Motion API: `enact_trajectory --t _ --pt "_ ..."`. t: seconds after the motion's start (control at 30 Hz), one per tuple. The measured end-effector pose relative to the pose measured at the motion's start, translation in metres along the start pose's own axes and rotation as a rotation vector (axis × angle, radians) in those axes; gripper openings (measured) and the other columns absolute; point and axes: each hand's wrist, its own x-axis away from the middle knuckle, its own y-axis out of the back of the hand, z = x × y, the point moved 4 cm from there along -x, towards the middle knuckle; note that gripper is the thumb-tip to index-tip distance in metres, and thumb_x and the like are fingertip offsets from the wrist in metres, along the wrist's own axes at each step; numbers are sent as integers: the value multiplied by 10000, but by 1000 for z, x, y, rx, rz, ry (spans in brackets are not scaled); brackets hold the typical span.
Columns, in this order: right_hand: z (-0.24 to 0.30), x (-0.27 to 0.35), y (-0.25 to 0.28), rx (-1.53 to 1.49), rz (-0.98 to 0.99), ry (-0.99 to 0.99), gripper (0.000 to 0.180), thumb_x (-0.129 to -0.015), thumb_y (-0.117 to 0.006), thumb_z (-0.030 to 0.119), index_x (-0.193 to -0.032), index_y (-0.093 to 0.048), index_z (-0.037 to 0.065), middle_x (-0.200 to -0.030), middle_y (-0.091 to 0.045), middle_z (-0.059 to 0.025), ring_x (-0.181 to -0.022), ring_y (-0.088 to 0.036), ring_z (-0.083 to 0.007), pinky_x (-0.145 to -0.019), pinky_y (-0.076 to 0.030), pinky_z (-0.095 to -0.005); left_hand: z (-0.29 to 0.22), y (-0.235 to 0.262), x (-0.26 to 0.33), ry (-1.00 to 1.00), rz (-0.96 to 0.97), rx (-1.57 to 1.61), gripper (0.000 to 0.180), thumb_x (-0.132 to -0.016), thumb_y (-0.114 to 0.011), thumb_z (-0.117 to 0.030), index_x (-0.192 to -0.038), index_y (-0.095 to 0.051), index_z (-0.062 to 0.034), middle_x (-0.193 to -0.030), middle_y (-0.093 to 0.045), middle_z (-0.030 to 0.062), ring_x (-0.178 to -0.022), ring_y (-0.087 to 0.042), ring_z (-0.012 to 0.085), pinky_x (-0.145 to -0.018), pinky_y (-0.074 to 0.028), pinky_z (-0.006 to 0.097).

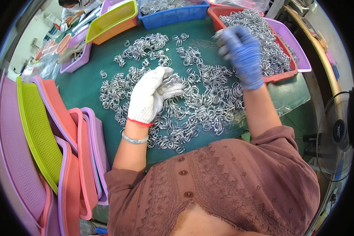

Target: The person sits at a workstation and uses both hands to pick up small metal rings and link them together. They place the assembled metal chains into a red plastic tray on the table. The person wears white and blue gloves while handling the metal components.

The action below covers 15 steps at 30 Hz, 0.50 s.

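The work in hand looks like sorting or gathering the metal rings (pixel 192 102) spread over the green desk (pixel 82 84), and it seems to be mid-pick. The left hand (pixel 151 94), in a white knit glove, sits in the heap with its fingers curled round a small bunch of rings. The right hand (pixel 240 55), in a blue glove, is raised at about two o'clock from the left one, over the near edge of the red tray (pixel 281 76) that is already heaped with rings; it is blurred, so I cannot tell how far it is closed or whether it holds anything. The loose rings lie mostly between the two hands and toward twelve o'clock. A stack of mesh trays (pixel 39 129) stands at nine o'clock. Judging by this, the next move calls for a firm pinch, since the rings tangle.
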Motion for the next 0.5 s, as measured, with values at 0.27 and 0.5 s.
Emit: enact_trajectory --t 0.27,0.5 --pt "21 -45 97 1195 -378 641 406 -801 -554 32 -1193 -604 126 -1110 -624 -170 -1009 -605 -333 -913 -466 -376 3 -5 -2 76 137 87 333 -970 -489 -224 -1166 -531 42 -1043 -624 235 -935 -649 351 -862 -530 478" --pt "-4 43 -51 451 605 360 475 -745 -752 350 -1070 -622 29 -980 -627 -172 -860 -623 -313 -780 -504 -383 1 -4 1 3 56 31 323 -971 -509 -249 -1134 -546 28 -1009 -636 188 -927 -654 276 -823 -551 409"
